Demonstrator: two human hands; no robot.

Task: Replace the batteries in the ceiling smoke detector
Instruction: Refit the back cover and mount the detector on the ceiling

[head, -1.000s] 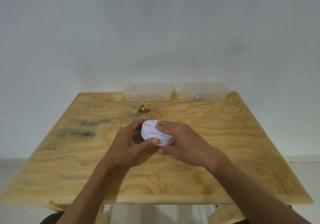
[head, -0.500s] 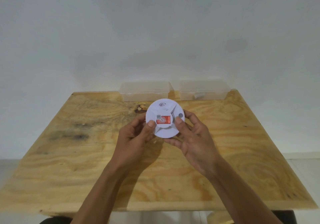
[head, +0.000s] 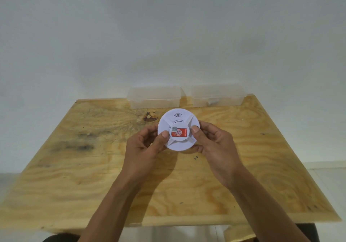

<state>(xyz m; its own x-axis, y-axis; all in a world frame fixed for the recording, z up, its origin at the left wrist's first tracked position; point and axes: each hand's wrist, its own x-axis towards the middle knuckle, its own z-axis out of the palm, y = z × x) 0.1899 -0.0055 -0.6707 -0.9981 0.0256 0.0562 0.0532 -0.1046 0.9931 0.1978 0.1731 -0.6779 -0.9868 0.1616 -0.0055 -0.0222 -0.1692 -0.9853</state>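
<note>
Smoke detector point(head: 178, 131) gripped at rim by left hand point(head: 145, 148) and right hand point(head: 215, 146), above counter point(head: 74, 166). Likely light, rigid, smooth plastic; rim grip advisable.

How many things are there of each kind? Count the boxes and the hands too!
Smoke detector: 1
Clear plastic boxes: 2
Hands, left hand and right hand: 2
Wooden table: 1
Total: 6
</note>
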